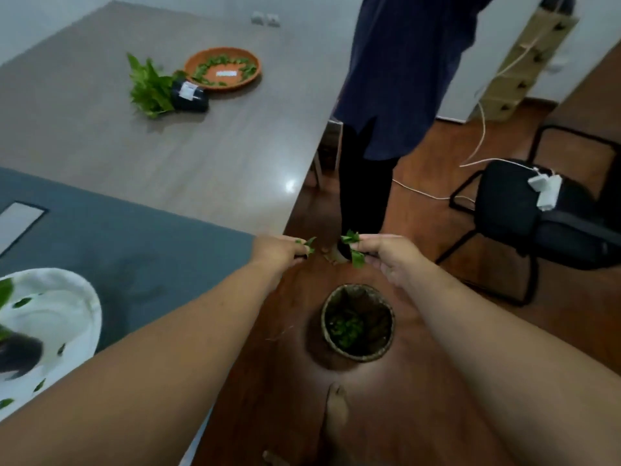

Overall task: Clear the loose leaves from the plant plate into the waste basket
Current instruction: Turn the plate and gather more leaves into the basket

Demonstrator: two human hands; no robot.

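Woven round waste basket (357, 322), crumpled leaves (352, 248)

table (188, 156): grey wood-grain top, smooth, slight sheen with a glare spot
mat (134, 264): dark teal, matt, looked like cloth or felt, view too soft to be sure
waste basket (358, 322): woven fibre, rough, matt
plant plate (222, 69): terracotta-coloured, matt
pot (190, 95): black plastic, faintly glossy, white paper label
floor (420, 297): brown wood, polished
chair (517, 210): black fabric seat, thin black metal frame
leaves (351, 248): green, smooth
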